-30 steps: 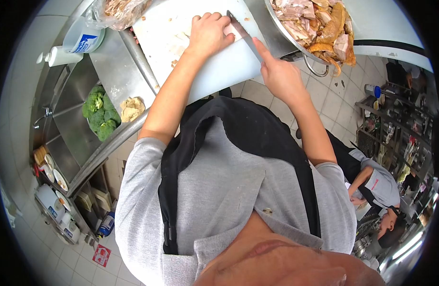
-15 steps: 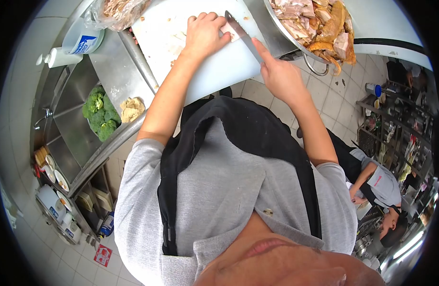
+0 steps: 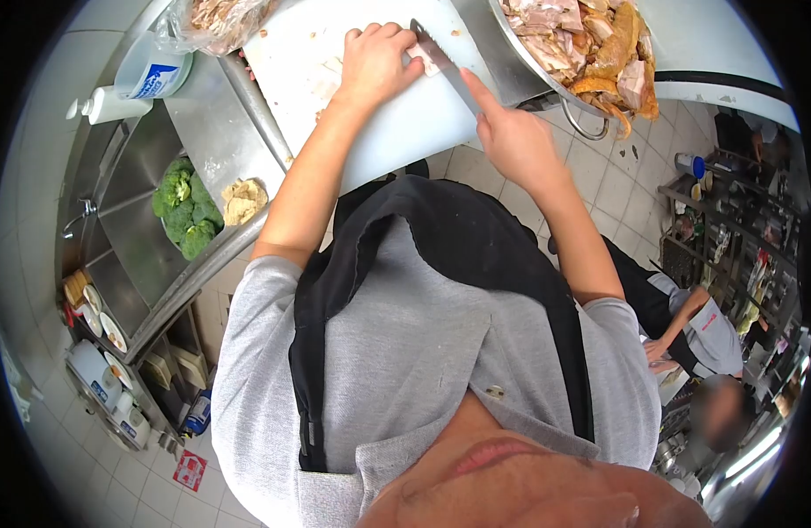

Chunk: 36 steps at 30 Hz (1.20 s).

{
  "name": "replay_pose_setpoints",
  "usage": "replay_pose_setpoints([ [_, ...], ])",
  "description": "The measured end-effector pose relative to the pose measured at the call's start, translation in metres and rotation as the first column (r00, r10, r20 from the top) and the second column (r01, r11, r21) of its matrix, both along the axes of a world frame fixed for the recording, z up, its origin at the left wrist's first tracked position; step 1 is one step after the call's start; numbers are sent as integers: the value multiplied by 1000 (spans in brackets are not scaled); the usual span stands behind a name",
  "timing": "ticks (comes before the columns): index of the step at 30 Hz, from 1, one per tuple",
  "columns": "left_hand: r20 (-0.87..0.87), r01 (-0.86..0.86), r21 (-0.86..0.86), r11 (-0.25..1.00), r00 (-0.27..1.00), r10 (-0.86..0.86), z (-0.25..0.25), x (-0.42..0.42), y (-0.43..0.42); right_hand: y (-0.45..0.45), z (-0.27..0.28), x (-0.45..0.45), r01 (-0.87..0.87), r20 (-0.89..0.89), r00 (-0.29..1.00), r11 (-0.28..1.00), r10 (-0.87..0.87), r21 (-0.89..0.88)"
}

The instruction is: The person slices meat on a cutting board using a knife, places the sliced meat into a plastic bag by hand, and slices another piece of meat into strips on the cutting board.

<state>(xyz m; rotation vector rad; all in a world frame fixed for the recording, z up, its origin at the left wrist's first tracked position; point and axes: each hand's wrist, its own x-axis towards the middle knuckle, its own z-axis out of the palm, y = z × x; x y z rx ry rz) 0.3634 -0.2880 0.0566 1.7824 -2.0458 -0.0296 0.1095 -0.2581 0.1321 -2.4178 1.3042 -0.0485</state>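
Observation:
My right hand (image 3: 517,145) is closed around the handle of a kitchen knife (image 3: 442,63), its index finger stretched along the top of the blade. Under the blade's left side lies a small pale piece of meat (image 3: 423,62). My left hand (image 3: 377,63) presses that piece onto the white cutting board (image 3: 414,132), fingers curled beside the blade. Pale scraps lie on the board left of this hand. A large metal pan (image 3: 559,91) heaped with cut poultry meat (image 3: 599,44) stands to the right.
At upper left are a plastic bag of meat (image 3: 216,26), a plastic tub (image 3: 154,75) and a white bottle (image 3: 115,106). Broccoli (image 3: 185,207) sits in the sink, with a beige lump (image 3: 243,202) at its edge. Another person (image 3: 713,339) works by shelves at right.
The knife and my right hand have shifted slightly left and toward me. My left hand stays on the meat. The other person's arm and head have moved a little.

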Motion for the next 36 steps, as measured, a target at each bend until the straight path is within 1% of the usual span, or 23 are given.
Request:
replay_pose_setpoints([
  [2, -3, 1, 4, 1000, 1000, -1, 1, 1, 0, 4, -13, 0, -7, 43, 999, 1000, 8, -18],
  [6, 21, 14, 14, 1000, 1000, -15, 2, 0, 0, -17, -25, 22, 13, 44, 999, 999, -12, -34],
  [8, 11, 6, 2, 1000, 1000, -6, 2, 1, 1, -25, -25, 26, 8, 57, 998, 996, -3, -87],
  [12, -27, -4, -16, 1000, 1000, 4, -2, 1, 2, -10, -8, 9, 19, 56, 998, 999, -16, -50],
  [14, -29, 0, -13, 1000, 1000, 0, -1, 1, 2, -1, 0, 4, 14, 32, 999, 1000, -14, 9],
  [18, -21, -4, -4, 1000, 1000, 4, 0, 3, 2, 0, -15, 9, 4, 70, 998, 1000, -6, 27],
  [22, -7, 11, 7, 1000, 1000, -10, -1, 4, 1, -23, -28, 28, -5, 88, 996, 999, 8, -33],
  [24, -52, 4, 16, 1000, 999, -3, -1, 5, 2, -30, -23, 30, -4, 89, 996, 999, 9, -52],
  [27, -66, 10, -23, 1000, 998, -12, -6, 9, 3, -18, -10, 19, 32, 65, 997, 999, -32, 8],
  [29, -72, 15, -24, 1000, 997, -17, -8, 8, 3, -10, -2, 15, -15, 53, 998, 1000, 16, -11],
  [32, -71, 14, -33, 999, 997, -17, -8, 10, 2, -6, -2, 12, -13, 23, 1000, 1000, 12, 23],
  [36, -73, 33, -64, 997, 997, -37, -9, 9, 1, -3, -5, 8, 3, 44, 999, 996, -7, 87],
])
